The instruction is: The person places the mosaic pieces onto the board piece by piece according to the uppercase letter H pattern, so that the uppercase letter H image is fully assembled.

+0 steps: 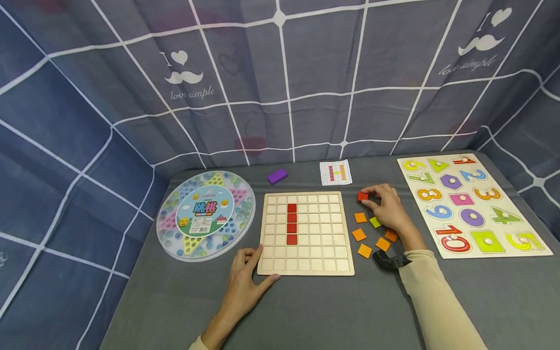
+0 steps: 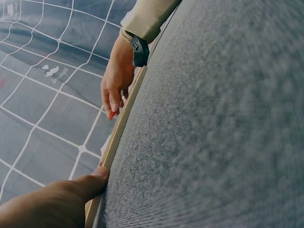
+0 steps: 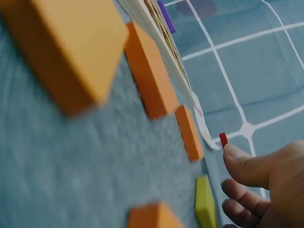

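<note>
Red tile, pinched by thumb and fingers of the right hand, is right of the wooden board; the left hand, loosely spread, touches the board's near left corner.

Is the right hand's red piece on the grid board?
No, the right hand holds the red piece right of the grid board.

The tiles are red, orange and lime, the gridded board pale beige.
</note>
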### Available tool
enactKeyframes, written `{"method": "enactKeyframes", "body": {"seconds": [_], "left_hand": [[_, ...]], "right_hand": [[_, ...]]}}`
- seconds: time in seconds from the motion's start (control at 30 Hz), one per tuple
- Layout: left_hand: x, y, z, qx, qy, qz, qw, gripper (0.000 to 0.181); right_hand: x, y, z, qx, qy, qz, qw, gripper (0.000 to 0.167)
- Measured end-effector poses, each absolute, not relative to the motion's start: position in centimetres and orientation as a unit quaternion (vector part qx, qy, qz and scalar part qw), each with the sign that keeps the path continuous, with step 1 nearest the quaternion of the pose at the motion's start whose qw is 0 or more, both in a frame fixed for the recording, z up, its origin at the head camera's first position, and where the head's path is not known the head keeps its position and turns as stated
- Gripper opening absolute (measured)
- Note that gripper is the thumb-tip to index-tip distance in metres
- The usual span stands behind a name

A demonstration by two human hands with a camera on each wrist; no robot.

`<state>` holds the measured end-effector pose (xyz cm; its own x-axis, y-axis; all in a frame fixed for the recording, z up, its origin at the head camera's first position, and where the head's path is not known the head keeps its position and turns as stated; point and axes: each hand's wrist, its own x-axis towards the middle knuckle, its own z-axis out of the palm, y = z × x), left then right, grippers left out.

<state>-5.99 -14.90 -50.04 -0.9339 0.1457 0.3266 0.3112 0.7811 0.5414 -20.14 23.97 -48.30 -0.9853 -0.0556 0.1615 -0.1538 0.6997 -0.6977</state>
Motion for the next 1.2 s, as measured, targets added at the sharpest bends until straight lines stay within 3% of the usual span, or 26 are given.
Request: {"method": "enactKeyframes", "body": {"seconds": [0.27,0.5,0.9,1.2], "left_hand": [[-5.9,-14.8,-50.0,-0.119,-0.933,-0.317,0.125,0.086],[-5.7,-14.9,-50.0,-0.116,-0.932,-0.320,0.124,0.085],[-5.9,-14.9,-49.8,-0.121,-0.935,-0.313,0.115,0.084],[-5.9,-14.9,-49.9,-0.116,-0.937,-0.310,0.110,0.085]], "right_hand": [[-19.6,22.4,-45.9,0.125,-0.905,0.400,0.072,0.025],[-18.4,18.3,-44.3,0.208,-0.877,0.425,0.082,0.028],[-16.0,10.7,-45.7,0.314,-0.857,0.407,0.027,0.024],[-15.4,9.2,-47.1,0.351,-0.863,0.363,-0.008,0.027]]}}
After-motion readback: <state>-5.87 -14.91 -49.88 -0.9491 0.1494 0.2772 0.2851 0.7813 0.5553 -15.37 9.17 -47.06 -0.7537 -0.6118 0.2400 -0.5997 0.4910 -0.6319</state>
